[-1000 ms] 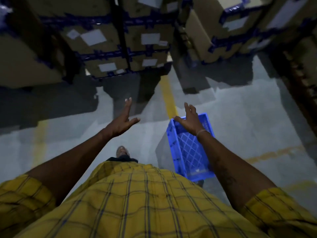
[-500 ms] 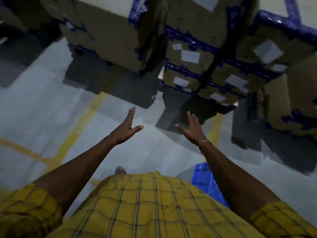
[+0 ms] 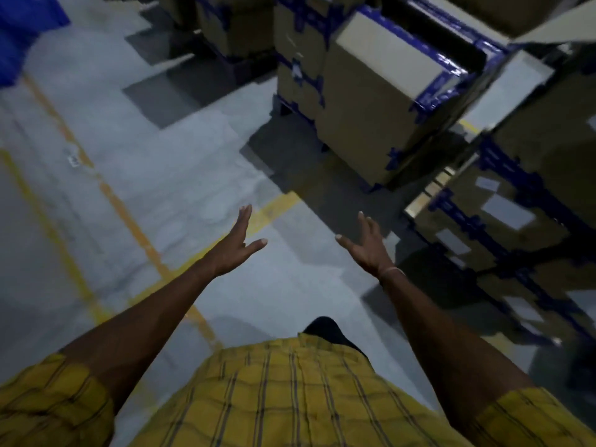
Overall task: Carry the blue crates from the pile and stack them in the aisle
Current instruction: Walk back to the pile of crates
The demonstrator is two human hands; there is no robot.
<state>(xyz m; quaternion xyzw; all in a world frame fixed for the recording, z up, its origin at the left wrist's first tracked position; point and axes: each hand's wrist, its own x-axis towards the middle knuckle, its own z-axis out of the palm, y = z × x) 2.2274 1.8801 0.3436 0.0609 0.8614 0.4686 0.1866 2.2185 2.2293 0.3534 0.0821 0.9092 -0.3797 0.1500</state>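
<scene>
While both arms reach forward over the grey concrete floor point(image 3: 180, 175), neither hand has hold of anything. On the left hand point(image 3: 233, 250) the fingers point(image 3: 242, 217) are spread and straight, thumb sticking out to the side, palm turned inward. The right hand point(image 3: 367, 250) mirrors it, fingers loosely splayed and empty, with a thin bracelet point(image 3: 392, 271) at the wrist. The hands are held apart, palms facing each other across a gap of bare floor.

Far off at the upper left corner of the view is a blurred patch of blue, which looks like the blue crates point(image 3: 22, 30); the shape is too smeared to count them or see how they are stacked. It lies well apart from both hands, beyond the left one, with painted yellow lines point(image 3: 129, 217) crossing the floor between.

To the right stand stacked cardboard boxes point(image 3: 380, 114) bound with blue tape, some carrying white labels, and more boxes point(image 3: 529, 214) farther right in shadow. The right hand hovers near their shadowed base without touching them. Below, the person's yellow checked shirt point(image 3: 290, 398) fills the bottom of the view, with a dark shoe tip point(image 3: 325, 330) just ahead of it.
</scene>
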